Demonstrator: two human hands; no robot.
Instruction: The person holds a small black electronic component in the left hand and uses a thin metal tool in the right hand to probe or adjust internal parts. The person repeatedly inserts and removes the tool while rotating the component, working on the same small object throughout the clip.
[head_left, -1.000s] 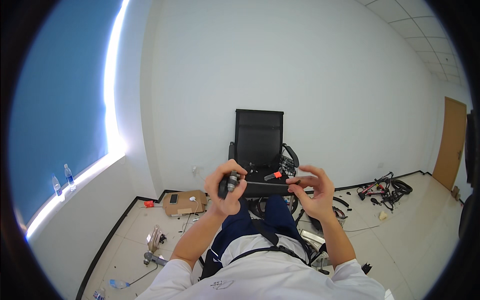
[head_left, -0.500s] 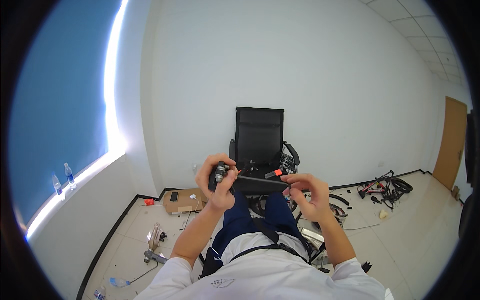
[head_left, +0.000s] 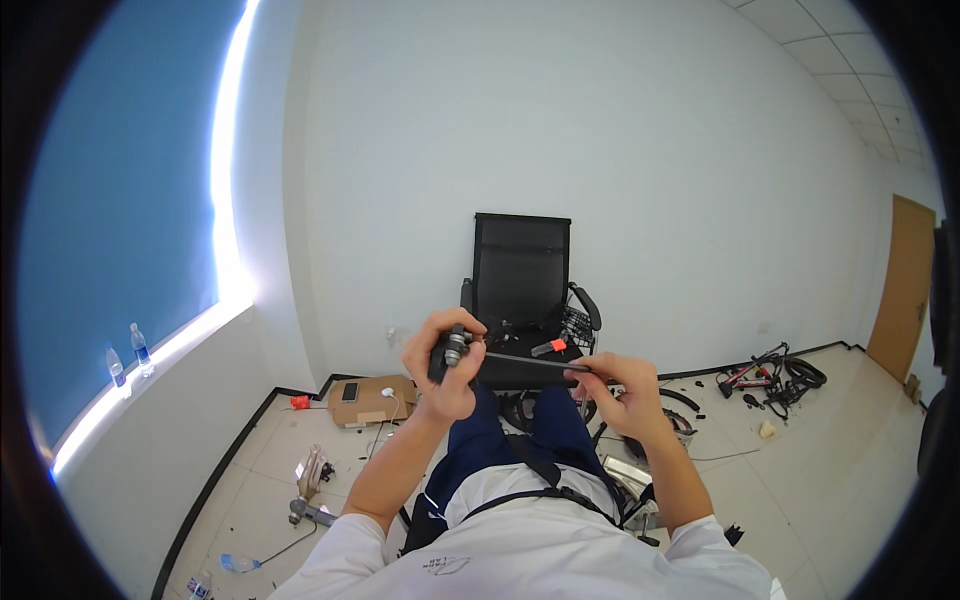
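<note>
A flat black bar [head_left: 530,360] spans the space between my hands, turned nearly edge-on. At its left end is a dark block with a silver, ribbed metal fitting [head_left: 456,345]; I cannot make out the part's exact kind. My left hand [head_left: 440,375] is wrapped around that block, fingers curled over its top and thumb beside the fitting. The bar's right tip is pinched between the thumb and fingers of my right hand [head_left: 622,390]. Behind the bar stands a black mesh office chair [head_left: 522,265], with an orange-and-black item [head_left: 549,347] on its seat.
A cardboard box [head_left: 372,412] lies on the floor at left, bearing a dark phone [head_left: 350,393]. Silver metal parts [head_left: 312,470] and a plastic bottle [head_left: 238,563] lie nearer. Bicycle parts [head_left: 770,375] are piled at far right. Two bottles [head_left: 139,345] stand on the windowsill.
The black bar has rolled from showing its broad face to nearly edge-on. My left hand has shifted slightly right, and my right hand's fingers have closed onto the tip.
</note>
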